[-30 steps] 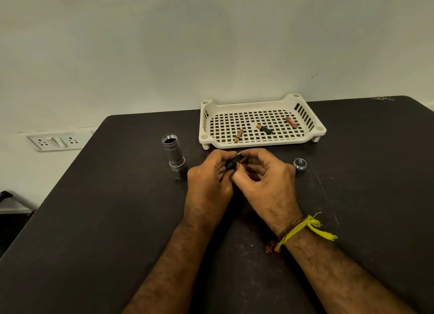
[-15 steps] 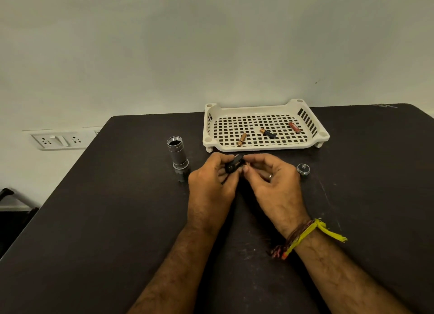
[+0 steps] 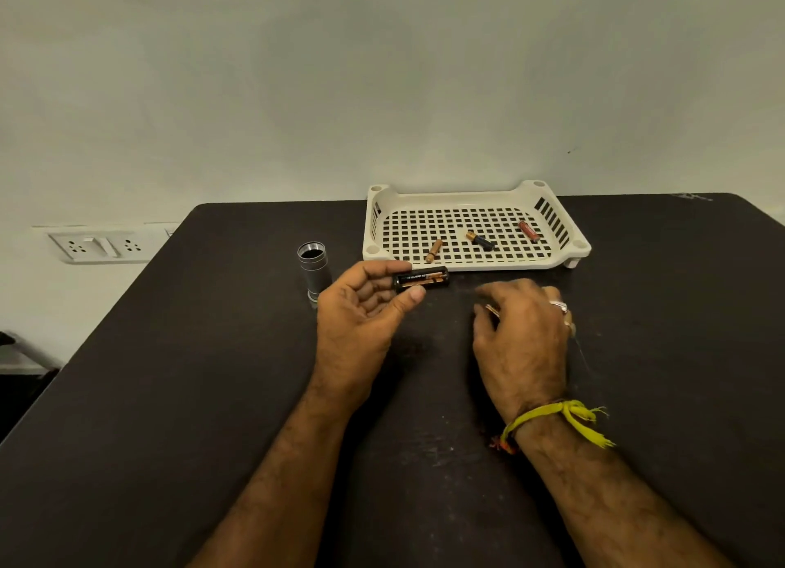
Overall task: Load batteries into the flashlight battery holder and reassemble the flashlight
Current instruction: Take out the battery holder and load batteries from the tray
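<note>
My left hand (image 3: 361, 317) pinches the black battery holder (image 3: 422, 279) between thumb and forefinger, level above the table; copper-and-black batteries show in its slots. My right hand (image 3: 524, 338) hovers palm down to the right of the holder, apart from it, with its fingers curled toward the table and their tips hidden. The small silver end cap is out of sight under that hand. The silver flashlight body (image 3: 314, 270) stands upright, open end up, just left of my left hand.
A cream perforated tray (image 3: 471, 265) sits at the back of the black table (image 3: 170, 397), with three loose batteries (image 3: 434, 250) (image 3: 480, 241) (image 3: 529, 231) in it. A wall socket panel (image 3: 91, 246) lies beyond the table's left edge.
My hands have parted. The right hand let go of the holder and moved right, over the spot where the end cap lay. The left hand keeps the holder, now turned sideways.
</note>
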